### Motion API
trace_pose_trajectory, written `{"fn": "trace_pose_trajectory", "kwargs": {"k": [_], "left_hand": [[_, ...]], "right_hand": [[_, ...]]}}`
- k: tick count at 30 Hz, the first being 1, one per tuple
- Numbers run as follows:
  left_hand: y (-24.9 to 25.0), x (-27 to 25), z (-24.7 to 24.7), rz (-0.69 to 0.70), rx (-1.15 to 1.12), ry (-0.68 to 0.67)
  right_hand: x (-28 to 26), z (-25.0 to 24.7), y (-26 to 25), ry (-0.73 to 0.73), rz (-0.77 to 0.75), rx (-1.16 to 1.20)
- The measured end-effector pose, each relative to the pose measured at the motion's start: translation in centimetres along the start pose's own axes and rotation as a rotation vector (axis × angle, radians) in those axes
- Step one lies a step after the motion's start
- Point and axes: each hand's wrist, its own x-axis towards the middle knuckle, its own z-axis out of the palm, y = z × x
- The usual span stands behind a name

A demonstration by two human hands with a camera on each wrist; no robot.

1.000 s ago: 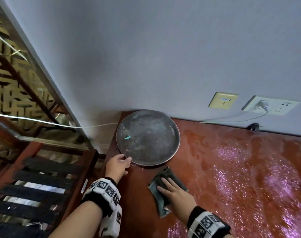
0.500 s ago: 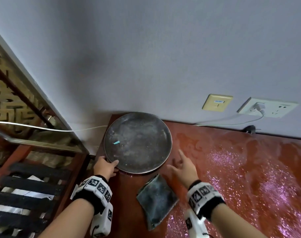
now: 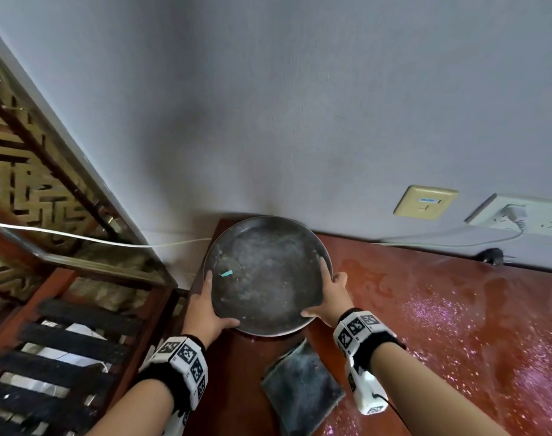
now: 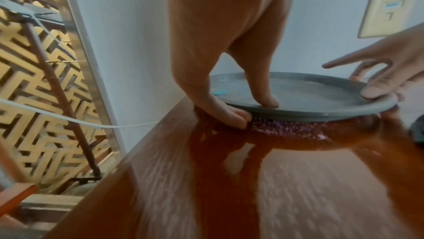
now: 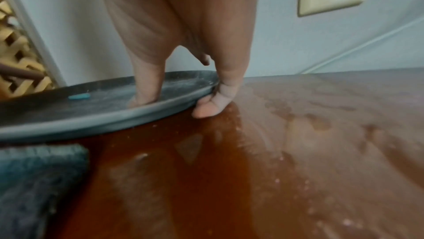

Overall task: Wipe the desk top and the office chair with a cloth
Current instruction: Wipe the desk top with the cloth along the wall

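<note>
head view, left hand (image 3: 207, 313) and right hand (image 3: 331, 297) grip tray (image 3: 262, 278) rim

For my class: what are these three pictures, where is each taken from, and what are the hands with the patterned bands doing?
No machine here: a person wears three cameras. One view is from the head, looking down; the other two sit on the wrists, looking along the fingers. The patterned bands are the wrist mounts. The left hand and right hand both grip the rim of a round grey tray, thumbs on top, fingers under the edge. The tray sits at the corner of a red-brown desk. The dark cloth lies on the desk, unheld, near the person. A small blue scrap lies in the tray.
</note>
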Motion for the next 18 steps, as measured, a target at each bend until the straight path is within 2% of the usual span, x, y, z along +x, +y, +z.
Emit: {"fn": "trace_pose_trajectory", "kwargs": {"k": [11,18], "left_hand": [[1.0,-1.3,0.3,0.080,-0.063,0.024],[6.4,-4.1,3.6,0.196,-0.004,-0.083]], "right_hand": [[-1.6,-1.3,1.5,0.061,-0.052,0.112],[-5.6,-4.8,6.4,0.168,0.013,0.126]]}}
